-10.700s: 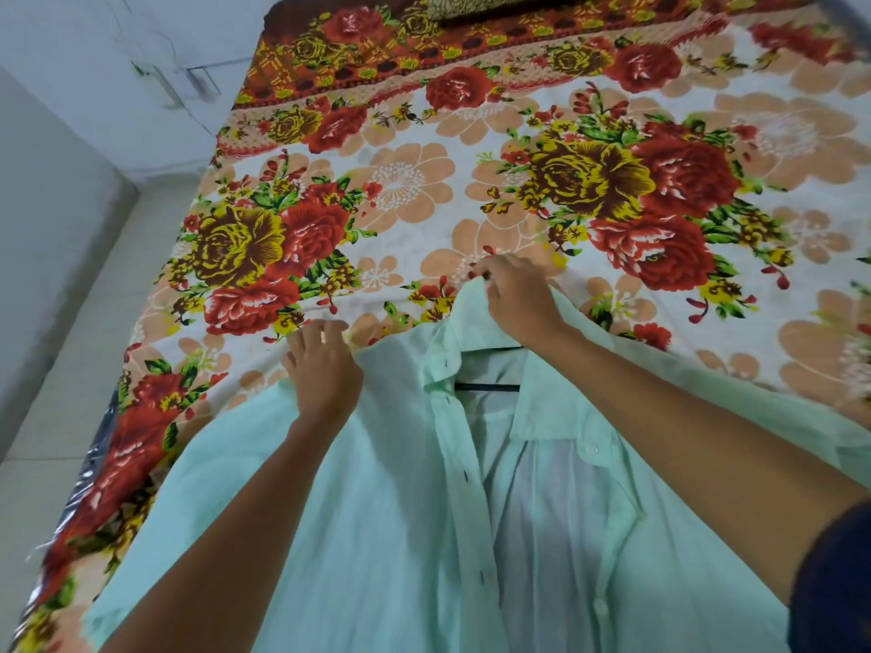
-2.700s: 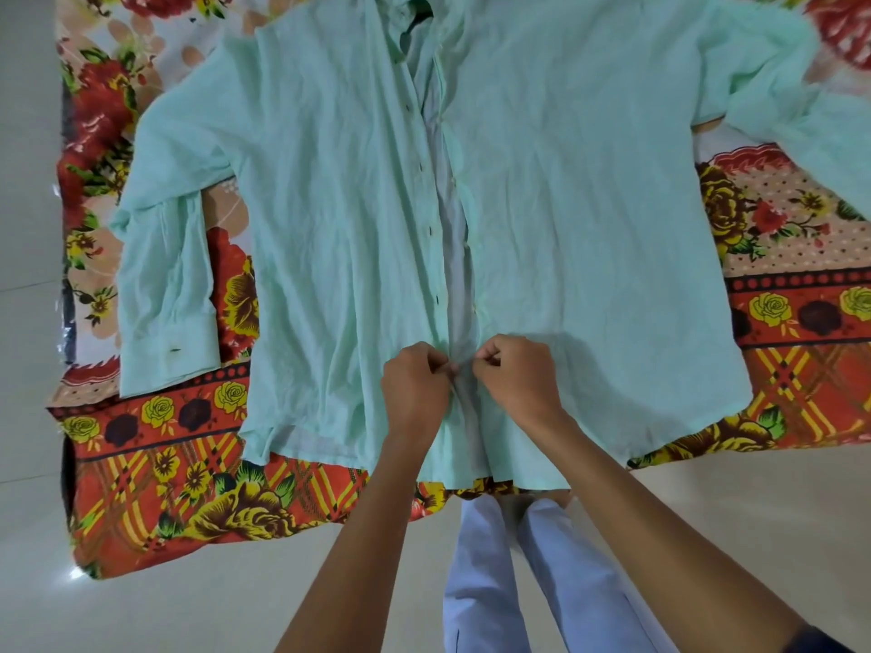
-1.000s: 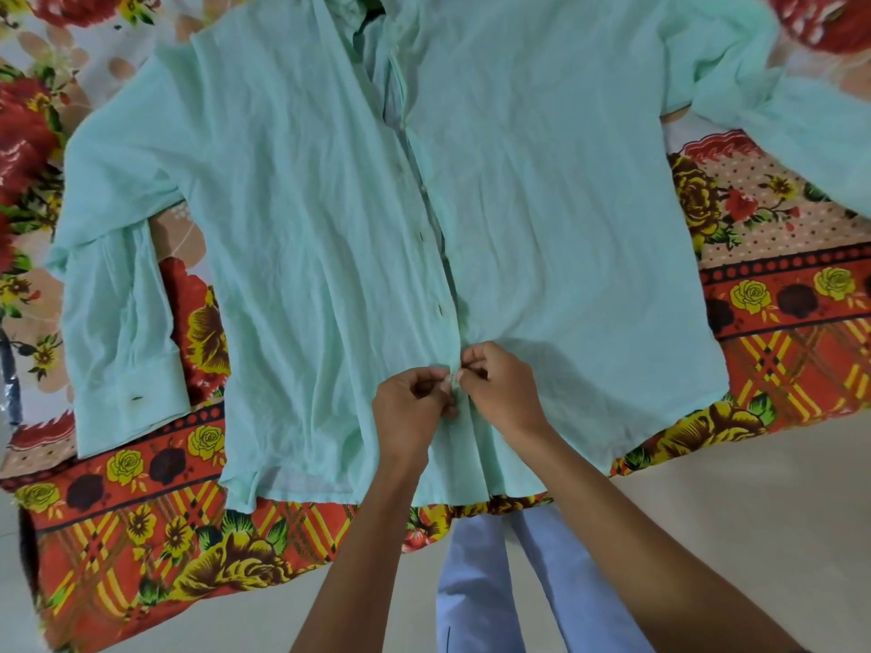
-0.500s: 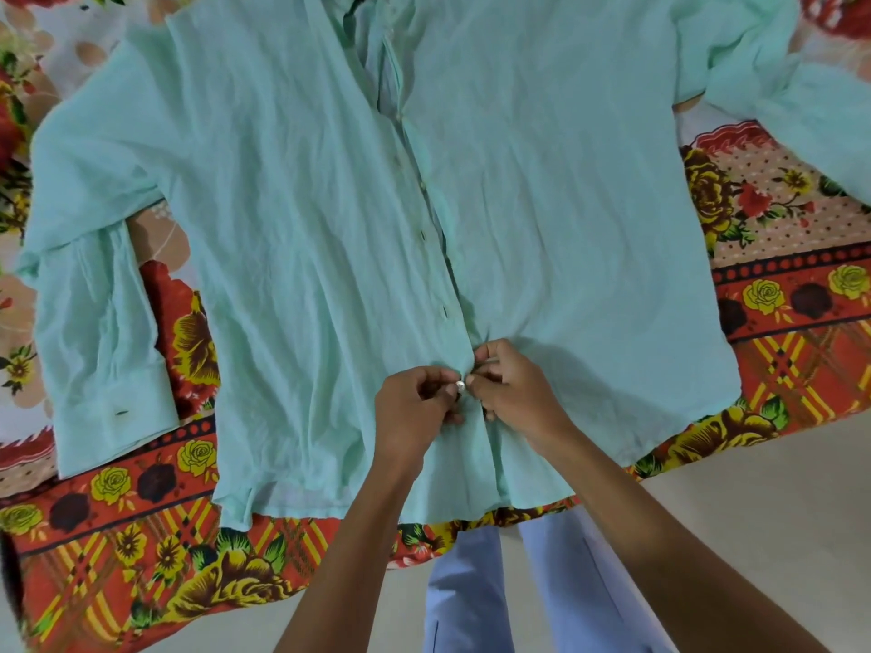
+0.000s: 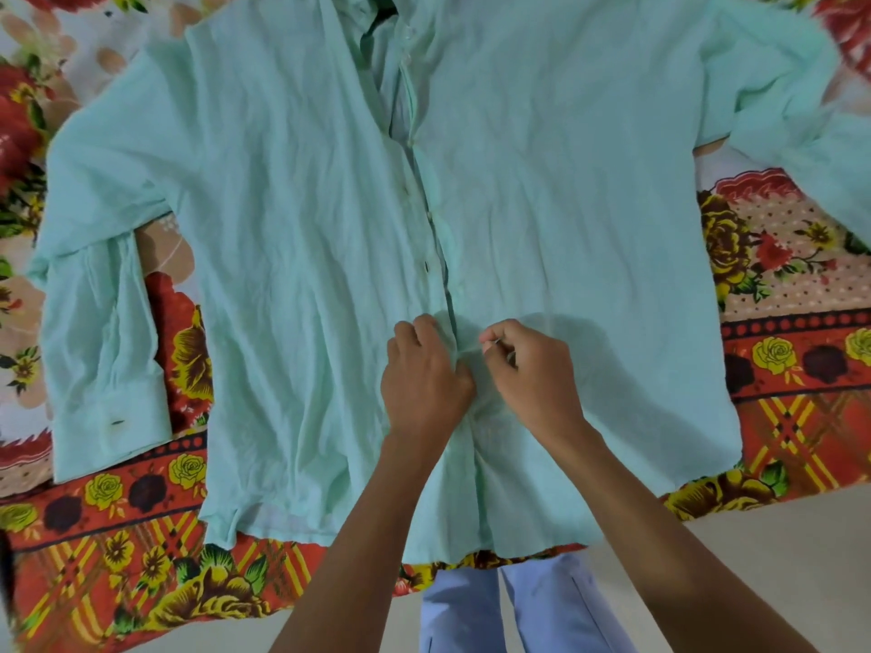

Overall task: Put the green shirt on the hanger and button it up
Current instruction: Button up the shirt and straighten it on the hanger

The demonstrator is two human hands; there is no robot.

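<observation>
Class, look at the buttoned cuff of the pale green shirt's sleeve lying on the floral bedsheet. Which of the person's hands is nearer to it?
Left. The left hand grips the placket, on the buttoned cuff's side. The right hand pinches the fabric just beyond, farther from the cuff.

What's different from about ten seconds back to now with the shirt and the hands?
Both hands moved from the collar down to the lower placket: left hand and right hand now pinch it there. The front of the green shirt, then open, is drawn together. It still lies flat on the floral bedspread.
</observation>
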